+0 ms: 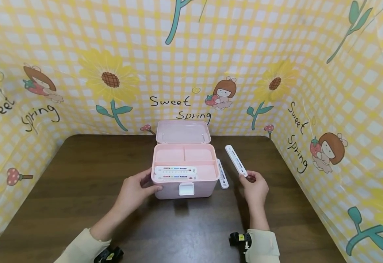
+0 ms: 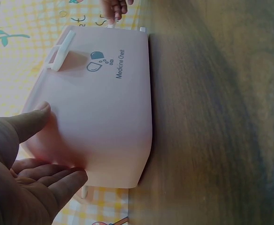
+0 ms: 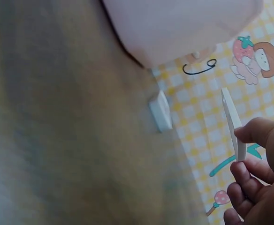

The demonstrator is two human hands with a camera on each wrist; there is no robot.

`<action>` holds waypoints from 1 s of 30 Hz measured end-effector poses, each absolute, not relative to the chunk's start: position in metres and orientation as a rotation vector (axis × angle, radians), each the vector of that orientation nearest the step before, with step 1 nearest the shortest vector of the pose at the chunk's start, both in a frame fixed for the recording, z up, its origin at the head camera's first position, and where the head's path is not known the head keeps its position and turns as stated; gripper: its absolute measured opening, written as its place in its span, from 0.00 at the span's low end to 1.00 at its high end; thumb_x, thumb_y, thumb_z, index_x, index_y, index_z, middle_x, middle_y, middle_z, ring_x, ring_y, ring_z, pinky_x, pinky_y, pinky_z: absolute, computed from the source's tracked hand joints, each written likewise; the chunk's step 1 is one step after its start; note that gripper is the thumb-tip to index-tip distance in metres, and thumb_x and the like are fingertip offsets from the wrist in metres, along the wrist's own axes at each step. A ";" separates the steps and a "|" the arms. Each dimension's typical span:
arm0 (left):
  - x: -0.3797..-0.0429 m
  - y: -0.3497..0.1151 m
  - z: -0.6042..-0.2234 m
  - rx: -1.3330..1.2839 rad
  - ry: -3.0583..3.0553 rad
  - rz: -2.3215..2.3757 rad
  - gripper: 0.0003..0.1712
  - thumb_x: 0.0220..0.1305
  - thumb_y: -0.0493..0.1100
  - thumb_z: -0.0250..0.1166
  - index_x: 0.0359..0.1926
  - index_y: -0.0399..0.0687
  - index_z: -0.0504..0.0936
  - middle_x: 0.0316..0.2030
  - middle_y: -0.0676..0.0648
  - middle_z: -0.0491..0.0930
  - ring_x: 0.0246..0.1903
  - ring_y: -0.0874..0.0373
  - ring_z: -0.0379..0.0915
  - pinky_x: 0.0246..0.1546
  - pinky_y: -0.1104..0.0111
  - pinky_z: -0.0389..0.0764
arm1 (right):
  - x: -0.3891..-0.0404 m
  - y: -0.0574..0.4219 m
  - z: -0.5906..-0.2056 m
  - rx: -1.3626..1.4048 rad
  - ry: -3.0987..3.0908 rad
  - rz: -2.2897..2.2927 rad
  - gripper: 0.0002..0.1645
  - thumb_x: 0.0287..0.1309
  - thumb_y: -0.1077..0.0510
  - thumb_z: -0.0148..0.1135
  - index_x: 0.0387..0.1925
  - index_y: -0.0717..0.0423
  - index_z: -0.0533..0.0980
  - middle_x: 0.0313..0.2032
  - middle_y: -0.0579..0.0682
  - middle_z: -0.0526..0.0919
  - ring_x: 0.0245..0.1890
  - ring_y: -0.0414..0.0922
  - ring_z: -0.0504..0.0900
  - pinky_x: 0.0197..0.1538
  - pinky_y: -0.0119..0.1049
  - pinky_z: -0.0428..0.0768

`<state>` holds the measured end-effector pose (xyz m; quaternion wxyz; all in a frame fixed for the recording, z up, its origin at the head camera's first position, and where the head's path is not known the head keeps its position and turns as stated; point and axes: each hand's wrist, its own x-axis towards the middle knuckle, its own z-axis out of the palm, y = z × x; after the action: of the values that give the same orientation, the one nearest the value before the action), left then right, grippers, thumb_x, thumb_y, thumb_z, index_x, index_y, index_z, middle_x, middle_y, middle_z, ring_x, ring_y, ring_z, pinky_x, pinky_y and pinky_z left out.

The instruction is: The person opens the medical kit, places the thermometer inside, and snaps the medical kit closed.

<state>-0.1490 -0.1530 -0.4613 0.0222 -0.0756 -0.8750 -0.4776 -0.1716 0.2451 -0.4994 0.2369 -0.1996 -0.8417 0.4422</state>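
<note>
A pink medicine box (image 1: 186, 188), marked "Medicine Chest" in the left wrist view, stands on the table with its lid (image 1: 183, 131) raised at the back. Two slim white printed cases (image 1: 175, 174) lie in its front compartment; the two rear compartments hold nothing visible. My left hand (image 1: 134, 191) holds the box's left front corner, thumb on the front wall, fingers along the side. To the right of the box, my right hand (image 1: 256, 186) pinches the near end of another slim white case (image 1: 236, 160), raised above the table. One more white case (image 1: 222, 174) lies beside the box's right wall.
The dark wooden table (image 1: 79, 164) carries the box near its back edge. A yellow checked cloth (image 1: 129, 54) with flowers and cartoon figures surrounds the back and sides. A white latch (image 1: 186, 189) sits on the box's front.
</note>
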 end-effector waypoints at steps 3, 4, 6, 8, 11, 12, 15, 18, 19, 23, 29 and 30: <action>-0.149 -0.153 -0.460 -0.237 -2.715 -1.474 0.48 0.52 0.54 0.81 0.72 0.45 0.73 0.65 0.41 0.78 0.61 0.45 0.79 0.52 0.55 0.85 | -0.172 0.249 -0.492 -0.535 -2.299 1.267 0.16 0.55 0.55 0.76 0.43 0.60 0.85 0.39 0.58 0.88 0.38 0.47 0.83 0.34 0.23 0.75; -0.150 -0.153 -0.459 -0.238 -2.716 -1.468 0.48 0.52 0.54 0.81 0.72 0.46 0.73 0.64 0.41 0.78 0.60 0.45 0.80 0.51 0.55 0.86 | -0.172 0.250 -0.489 -0.528 -2.299 1.281 0.17 0.55 0.55 0.76 0.43 0.60 0.85 0.39 0.58 0.88 0.38 0.46 0.83 0.33 0.21 0.74; -0.150 -0.152 -0.459 -0.242 -2.715 -1.461 0.48 0.52 0.54 0.81 0.72 0.46 0.73 0.64 0.41 0.79 0.60 0.45 0.80 0.51 0.55 0.86 | -0.172 0.253 -0.485 -0.516 -2.310 1.299 0.17 0.56 0.55 0.76 0.44 0.59 0.85 0.39 0.58 0.88 0.38 0.45 0.82 0.32 0.19 0.73; -0.150 -0.152 -0.458 -0.243 -2.713 -1.462 0.48 0.52 0.54 0.81 0.72 0.45 0.73 0.64 0.40 0.79 0.60 0.45 0.80 0.51 0.55 0.86 | -0.173 0.255 -0.483 -0.500 -2.330 1.308 0.17 0.56 0.54 0.76 0.45 0.59 0.85 0.40 0.57 0.89 0.39 0.46 0.83 0.32 0.19 0.73; -0.150 -0.151 -0.457 -0.243 -2.707 -1.480 0.48 0.52 0.53 0.82 0.71 0.44 0.73 0.64 0.40 0.79 0.60 0.45 0.80 0.51 0.56 0.86 | -0.173 0.258 -0.480 -0.472 -2.367 1.304 0.18 0.57 0.53 0.76 0.46 0.58 0.85 0.41 0.57 0.89 0.40 0.47 0.84 0.35 0.21 0.74; -0.150 -0.151 -0.457 -0.242 -2.707 -1.490 0.48 0.52 0.53 0.82 0.71 0.44 0.73 0.64 0.40 0.79 0.60 0.45 0.80 0.51 0.56 0.86 | -0.172 0.258 -0.478 -0.464 -2.378 1.292 0.18 0.57 0.52 0.76 0.46 0.58 0.86 0.41 0.57 0.89 0.40 0.47 0.84 0.35 0.22 0.74; -0.150 -0.150 -0.457 -0.238 -2.702 -1.516 0.49 0.51 0.53 0.82 0.72 0.44 0.73 0.64 0.40 0.79 0.60 0.45 0.80 0.51 0.56 0.86 | -0.171 0.261 -0.473 -0.446 -2.390 1.293 0.18 0.57 0.52 0.76 0.46 0.58 0.85 0.41 0.56 0.88 0.40 0.46 0.83 0.36 0.22 0.74; -0.150 -0.151 -0.458 -0.227 -2.705 -1.520 0.49 0.51 0.53 0.82 0.72 0.44 0.73 0.65 0.40 0.78 0.61 0.45 0.79 0.51 0.56 0.85 | -0.171 0.264 -0.468 -0.427 -2.390 1.295 0.18 0.57 0.52 0.76 0.45 0.57 0.85 0.40 0.56 0.88 0.39 0.44 0.81 0.37 0.22 0.74; -0.149 -0.151 -0.458 -0.223 -2.706 -1.516 0.49 0.51 0.53 0.82 0.72 0.44 0.73 0.65 0.40 0.78 0.61 0.45 0.79 0.51 0.56 0.85 | -0.171 0.265 -0.467 -0.415 -2.391 1.301 0.17 0.57 0.52 0.76 0.45 0.57 0.85 0.40 0.56 0.87 0.39 0.44 0.81 0.38 0.22 0.73; -0.148 -0.152 -0.459 -0.217 -2.709 -1.512 0.49 0.51 0.52 0.82 0.71 0.43 0.73 0.65 0.40 0.78 0.61 0.45 0.79 0.51 0.56 0.85 | -0.171 0.269 -0.461 -0.347 -2.401 1.302 0.17 0.56 0.53 0.77 0.44 0.58 0.85 0.39 0.56 0.87 0.40 0.45 0.79 0.39 0.23 0.73; -0.148 -0.153 -0.459 -0.217 -2.710 -1.522 0.49 0.51 0.53 0.82 0.72 0.44 0.73 0.65 0.40 0.78 0.61 0.45 0.79 0.52 0.57 0.85 | -0.170 0.273 -0.452 -0.248 -2.426 1.290 0.16 0.56 0.54 0.76 0.44 0.58 0.85 0.41 0.56 0.87 0.43 0.49 0.80 0.42 0.29 0.73; -0.148 -0.153 -0.459 -0.218 -2.712 -1.521 0.49 0.51 0.53 0.82 0.72 0.44 0.73 0.65 0.40 0.78 0.61 0.45 0.79 0.52 0.57 0.85 | -0.170 0.273 -0.451 -0.232 -2.432 1.291 0.16 0.56 0.55 0.76 0.44 0.58 0.85 0.41 0.56 0.87 0.44 0.50 0.81 0.43 0.30 0.73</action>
<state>-0.1482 -0.1530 -0.4594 0.0123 -0.0699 -0.8699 -0.4881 -0.1704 0.2733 -0.4512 0.1881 -0.0826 -0.8645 0.4587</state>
